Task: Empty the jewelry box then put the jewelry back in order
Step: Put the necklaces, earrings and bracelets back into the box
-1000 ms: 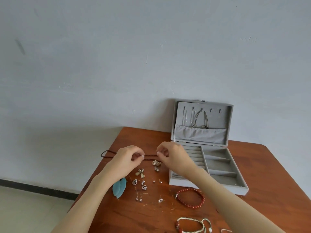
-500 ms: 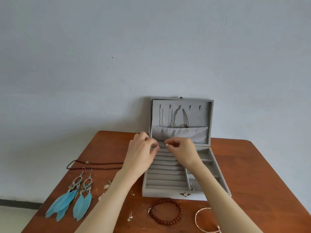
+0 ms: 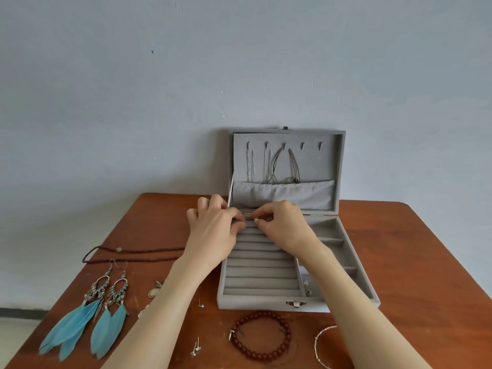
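Pinching thin pin (image 3: pixel 248 213) over jewelry box (image 3: pixel 354 265) ring rolls: left hand (image 3: pixel 213 230), right hand (image 3: pixel 285 225).

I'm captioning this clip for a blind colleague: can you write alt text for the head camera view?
Two hands, left hand and right hand, pinch a thin silver piece over the back ring rolls of an open grey jewelry box on a wooden table. Blue feather earrings, a dark cord necklace and a red bead bracelet lie on the table.
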